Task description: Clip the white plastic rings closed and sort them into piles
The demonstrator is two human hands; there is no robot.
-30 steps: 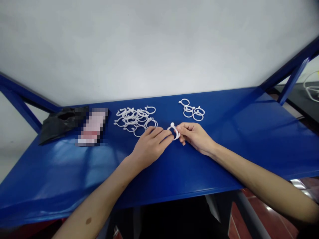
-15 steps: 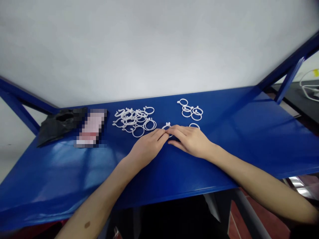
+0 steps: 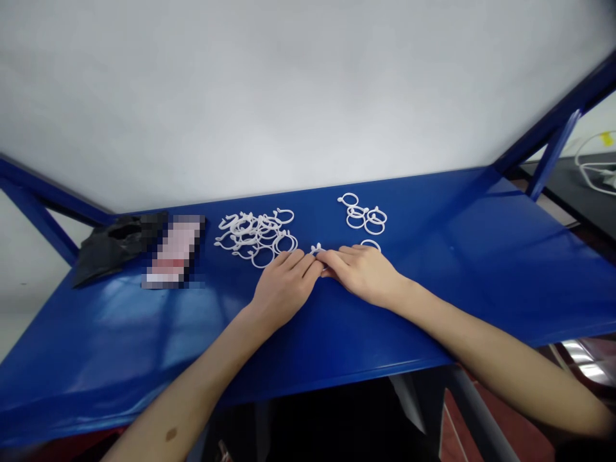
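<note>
My left hand [image 3: 287,282] and my right hand [image 3: 360,273] meet fingertip to fingertip at the middle of the blue table. Both are closed on one white curtain ring [image 3: 316,249]; only its top, with two small knobs, shows above the fingers, and the rest is hidden. Left of my hands lies a tangled pile of similar white rings [image 3: 262,258]. A smaller group of rings [image 3: 355,226] lies farther back on the right. Just behind my right hand, a single ring [image 3: 371,242] is partly covered by it.
On the left of the blue table [image 3: 481,269] lie a black plastic bag [image 3: 103,253] and a pixelated flat item [image 3: 176,250]. A pale wall [image 3: 308,96] rises behind the table. Blue frame bars [image 3: 553,154] stand at both sides, with a white cable [image 3: 590,173] beyond the right one.
My fingers have drawn closer around the ring, and less of it shows. My right thumb, apart from the fingers before, is now tucked in. The view has shifted slightly.
</note>
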